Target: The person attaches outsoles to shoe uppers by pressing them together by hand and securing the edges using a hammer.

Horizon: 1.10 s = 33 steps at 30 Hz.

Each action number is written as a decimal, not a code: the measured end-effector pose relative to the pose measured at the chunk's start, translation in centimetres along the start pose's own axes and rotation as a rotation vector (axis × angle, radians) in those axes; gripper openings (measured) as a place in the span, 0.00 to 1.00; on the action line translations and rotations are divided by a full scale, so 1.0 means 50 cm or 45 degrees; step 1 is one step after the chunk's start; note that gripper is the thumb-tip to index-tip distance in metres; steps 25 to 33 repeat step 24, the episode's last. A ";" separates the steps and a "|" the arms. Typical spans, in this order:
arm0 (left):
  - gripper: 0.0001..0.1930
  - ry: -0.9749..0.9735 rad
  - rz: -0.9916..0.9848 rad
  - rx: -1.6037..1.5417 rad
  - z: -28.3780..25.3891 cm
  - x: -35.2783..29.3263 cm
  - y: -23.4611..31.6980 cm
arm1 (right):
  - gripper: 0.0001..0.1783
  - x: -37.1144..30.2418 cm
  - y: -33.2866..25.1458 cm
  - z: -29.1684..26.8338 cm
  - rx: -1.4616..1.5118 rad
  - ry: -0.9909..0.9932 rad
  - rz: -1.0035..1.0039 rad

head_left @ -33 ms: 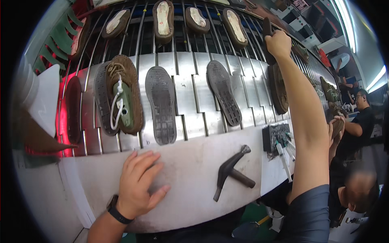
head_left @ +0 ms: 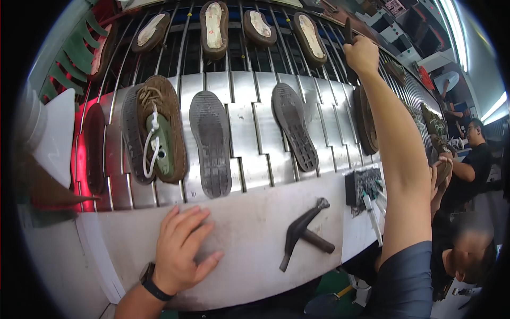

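Observation:
My right arm stretches far out over the right side of the slatted metal conveyor. That hand (head_left: 363, 55) is closed round a dark shoe sole (head_left: 348, 31), seen nearly edge-on and partly hidden by the fingers. At the near edge, my left hand (head_left: 183, 250) hovers over or rests on the white ledge (head_left: 244, 234), fingers apart and holding nothing. Two dark rubber soles lie on the conveyor: one (head_left: 210, 143) just beyond my left hand, another (head_left: 295, 127) right of it. A brown laced shoe (head_left: 171, 106) with a green shoe last (head_left: 166, 143) leans against another sole (head_left: 133, 135).
A hammer (head_left: 303, 234) lies on the ledge, right of a dark block (head_left: 362, 183) with white-and-green tools. Several shoe bottoms with pale undersides (head_left: 214, 32) line the far rods. Red light glows near a sole (head_left: 94, 149) at left. Co-workers (head_left: 475, 141) sit at right.
The sole in my right hand has tilted to a narrower edge-on view, and that hand has shifted slightly away and left. My left hand keeps its pose; the whole view has moved a little.

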State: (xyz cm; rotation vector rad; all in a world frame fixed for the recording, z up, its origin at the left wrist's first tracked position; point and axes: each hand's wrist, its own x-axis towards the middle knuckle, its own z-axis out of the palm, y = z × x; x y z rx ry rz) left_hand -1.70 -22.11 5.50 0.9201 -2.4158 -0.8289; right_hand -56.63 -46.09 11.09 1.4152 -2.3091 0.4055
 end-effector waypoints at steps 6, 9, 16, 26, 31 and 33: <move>0.28 -0.055 -0.035 -0.015 -0.013 0.002 -0.004 | 0.61 0.052 -0.066 0.249 0.033 -0.448 -0.078; 0.27 0.023 -0.034 -0.145 -0.028 0.005 -0.001 | 0.58 0.017 -0.159 0.234 -0.062 -0.503 0.126; 0.27 0.054 -0.018 -0.125 -0.018 -0.015 -0.020 | 0.42 -0.051 -0.150 0.065 0.061 -0.534 0.233; 0.35 0.256 -0.281 -1.024 -0.007 -0.058 -0.009 | 0.56 -0.376 -0.277 -0.293 0.874 -0.513 0.093; 0.35 0.256 -0.281 -1.024 -0.007 -0.058 -0.009 | 0.56 -0.376 -0.277 -0.293 0.874 -0.513 0.093; 0.35 0.256 -0.281 -1.024 -0.007 -0.058 -0.009 | 0.56 -0.376 -0.277 -0.293 0.874 -0.513 0.093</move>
